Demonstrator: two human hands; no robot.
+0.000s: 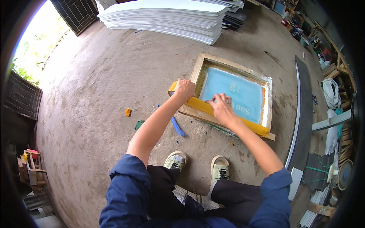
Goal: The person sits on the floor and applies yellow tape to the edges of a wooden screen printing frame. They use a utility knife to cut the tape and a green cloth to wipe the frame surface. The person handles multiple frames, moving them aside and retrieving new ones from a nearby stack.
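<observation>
Concrete floor (114, 76) spreads beneath the work, with a stack of white sheets (163, 19) at the far side and a long dark board (304, 114) to the right. Ahead of the person's shoes (220, 171) sits a wooden frame (197, 71) around a pale blue screen (218, 84). A strip of yellow tape (243, 122) runs along the frame's near side to its right corner, so that side looks largely covered; the far side shows bare wood on top. The left hand (185, 89) grips a tape roll (172, 88) at the near left corner, hiding where roll and strip meet. The right hand (222, 109), fingers bent, is at the strip's inner edge; whether it pinches or merely presses cannot be told. The strip passes just below those fingers, with the screen right beyond them.
</observation>
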